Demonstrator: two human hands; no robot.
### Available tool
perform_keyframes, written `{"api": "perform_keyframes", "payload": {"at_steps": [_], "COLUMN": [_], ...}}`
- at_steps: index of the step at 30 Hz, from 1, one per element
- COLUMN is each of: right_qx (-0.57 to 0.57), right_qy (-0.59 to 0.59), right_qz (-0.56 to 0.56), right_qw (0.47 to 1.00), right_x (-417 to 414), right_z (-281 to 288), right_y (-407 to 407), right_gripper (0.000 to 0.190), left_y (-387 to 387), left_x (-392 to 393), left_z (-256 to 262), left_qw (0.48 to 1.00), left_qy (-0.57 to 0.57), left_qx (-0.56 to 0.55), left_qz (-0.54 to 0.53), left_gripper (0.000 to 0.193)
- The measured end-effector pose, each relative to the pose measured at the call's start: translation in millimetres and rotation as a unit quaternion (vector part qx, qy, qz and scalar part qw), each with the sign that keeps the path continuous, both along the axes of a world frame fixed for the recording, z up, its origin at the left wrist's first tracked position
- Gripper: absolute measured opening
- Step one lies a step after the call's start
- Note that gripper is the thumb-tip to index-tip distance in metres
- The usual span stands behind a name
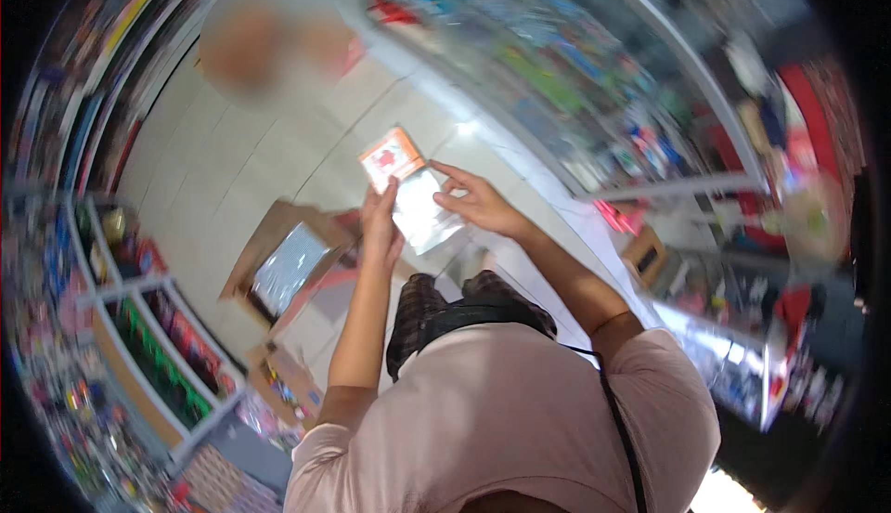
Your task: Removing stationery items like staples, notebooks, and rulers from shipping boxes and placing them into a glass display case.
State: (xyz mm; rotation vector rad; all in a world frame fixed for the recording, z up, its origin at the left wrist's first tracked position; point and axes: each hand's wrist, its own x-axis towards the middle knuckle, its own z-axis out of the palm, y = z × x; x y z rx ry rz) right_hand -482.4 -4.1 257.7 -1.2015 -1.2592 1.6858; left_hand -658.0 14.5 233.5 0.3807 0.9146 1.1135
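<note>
Between my hands is a flat pack (391,158) with an orange border and a red picture on a pale ground. A shiny, clear or silvery plastic sleeve (424,213) hangs from its lower side, washed out by glare. My left hand (380,224) grips the left edge, thumb on top where the pack meets the sleeve. On the other side my right hand (477,199) has its index finger stretched to the pack's right corner. Its thumb lies at the sleeve's right edge; whether it pinches the plastic I cannot tell.
An open cardboard box (278,234) with a plastic-wrapped stack (291,267) stands on the tiled floor (209,158) at left. A smaller carton (278,381) sits nearer me. Glass display cases (543,60) run along the right, stocked shelves (160,346) along the left. A blurred person (264,46) is ahead.
</note>
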Motion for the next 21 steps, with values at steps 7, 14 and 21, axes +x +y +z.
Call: {"api": "perform_keyframes", "payload": {"at_steps": [7,14,21], "right_qx": [0.054,-0.007,-0.079], "right_qy": [0.136,0.099,0.173], "right_qz": [-0.137,-0.324,-0.4], "right_qw": [0.98,0.941,0.897], "right_x": [153.2,237.9,273.1], "right_z": [22.0,30.6,-24.4], "right_y": [-115.3,-159.1,-165.9], "right_gripper": [0.08,0.068,0.054], "left_y": [-8.3,-40.1,-31.0], "left_x": [167.1,303.3,365.2], "left_z": [12.7,13.8,-19.5], "left_qw": [0.982,0.953,0.917], "left_qy": [-0.068,-0.088,0.013], "left_qx": [0.009,-0.009,0.009], "left_qz": [-0.175,-0.291,-0.399], "left_gripper": [0.027,0.026,0.036]}}
